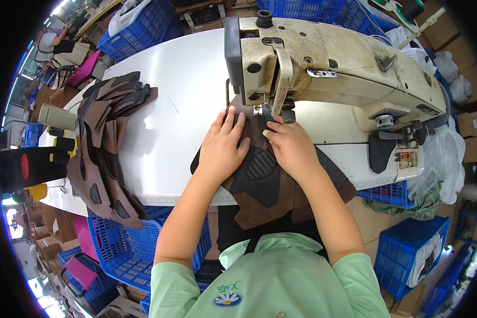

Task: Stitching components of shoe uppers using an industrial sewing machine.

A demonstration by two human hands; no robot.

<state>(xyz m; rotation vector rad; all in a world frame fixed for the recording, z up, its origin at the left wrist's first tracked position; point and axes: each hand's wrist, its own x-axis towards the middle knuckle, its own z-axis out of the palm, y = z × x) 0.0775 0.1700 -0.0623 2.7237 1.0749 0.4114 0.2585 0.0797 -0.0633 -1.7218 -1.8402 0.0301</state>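
A brown and black leather-like panel (254,183) lies under the needle area of a worn cream sewing machine (334,63) and drapes over the table's near edge. My left hand (222,143) rests flat on it, fingers spread, just left of the presser foot (258,109). On the panel's right side, my right hand (291,146) presses close to the foot, its fingers curled in at the dark strip; a small pale covering shows on one fingertip. Whether those fingers pinch the panel's edge is partly hidden. A ribbed black patch shows on the panel between my wrists.
A pile of similar brown and black pieces (103,138) hangs over the left side of the white table (164,69). Blue crates (124,244) stand below left, and another crate (411,254) at the lower right. Plastic bags hang at the right. A person (58,42) sits far left.
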